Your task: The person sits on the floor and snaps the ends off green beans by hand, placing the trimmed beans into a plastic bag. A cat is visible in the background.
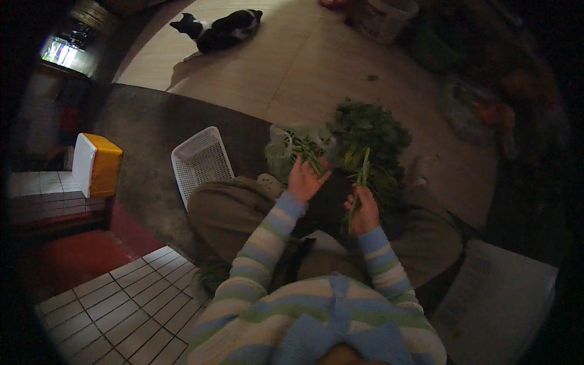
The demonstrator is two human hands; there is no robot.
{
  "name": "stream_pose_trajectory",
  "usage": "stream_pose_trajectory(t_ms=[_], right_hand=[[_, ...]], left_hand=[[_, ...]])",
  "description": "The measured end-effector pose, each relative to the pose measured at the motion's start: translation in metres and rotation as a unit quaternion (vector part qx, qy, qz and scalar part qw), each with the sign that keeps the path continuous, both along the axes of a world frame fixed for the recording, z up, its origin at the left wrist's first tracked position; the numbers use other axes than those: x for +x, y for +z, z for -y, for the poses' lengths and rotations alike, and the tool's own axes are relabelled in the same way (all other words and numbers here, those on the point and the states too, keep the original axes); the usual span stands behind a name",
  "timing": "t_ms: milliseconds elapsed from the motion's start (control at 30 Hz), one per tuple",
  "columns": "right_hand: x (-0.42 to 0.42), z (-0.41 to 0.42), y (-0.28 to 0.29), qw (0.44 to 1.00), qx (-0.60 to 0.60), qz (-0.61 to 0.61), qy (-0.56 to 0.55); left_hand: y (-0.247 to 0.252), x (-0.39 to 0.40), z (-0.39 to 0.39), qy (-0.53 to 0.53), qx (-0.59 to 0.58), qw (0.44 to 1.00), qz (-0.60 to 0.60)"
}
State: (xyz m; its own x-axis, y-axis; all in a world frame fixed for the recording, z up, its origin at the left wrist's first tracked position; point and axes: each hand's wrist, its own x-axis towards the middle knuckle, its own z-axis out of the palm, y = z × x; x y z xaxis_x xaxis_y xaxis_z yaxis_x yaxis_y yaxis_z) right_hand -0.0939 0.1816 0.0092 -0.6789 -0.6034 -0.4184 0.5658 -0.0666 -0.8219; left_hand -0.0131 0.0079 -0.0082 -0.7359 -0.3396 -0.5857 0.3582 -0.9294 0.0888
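Note:
My right hand (364, 211) is closed around a few long green vegetable stalks (364, 171), which point up and away from me. My left hand (306, 179) has its fingers spread at the near edge of a clear plastic bag (277, 148); no object shows in its palm. Cut green stems (305, 145) lie in that bag. Just right of the bag, a large heap of leafy greens (370, 130) rests on the floor, beyond my right hand. The dim light hides the lower part of the heap.
A white perforated plastic basket (200, 159) stands by my left knee. A black-and-white cat (223, 32) lies on the floor ahead. At left is a yellow-and-white box (98, 165); at right, a pale box (497, 296). A bucket (385, 20) and plastic bags (470, 109) stand at the upper right.

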Motion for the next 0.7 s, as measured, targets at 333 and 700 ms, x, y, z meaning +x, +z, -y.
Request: stream_pose_trajectory(t_ms=[333,700], right_hand=[[0.0,0.007,0.019,0.988,0.007,0.128,-0.082],[-0.008,-0.009,-0.022,0.985,0.058,-0.158,-0.024]], left_hand=[[-0.036,0.04,-0.033,-0.278,-0.365,0.881,0.114],[0.041,0.019,-0.044,-0.438,-0.346,0.83,-0.011]])
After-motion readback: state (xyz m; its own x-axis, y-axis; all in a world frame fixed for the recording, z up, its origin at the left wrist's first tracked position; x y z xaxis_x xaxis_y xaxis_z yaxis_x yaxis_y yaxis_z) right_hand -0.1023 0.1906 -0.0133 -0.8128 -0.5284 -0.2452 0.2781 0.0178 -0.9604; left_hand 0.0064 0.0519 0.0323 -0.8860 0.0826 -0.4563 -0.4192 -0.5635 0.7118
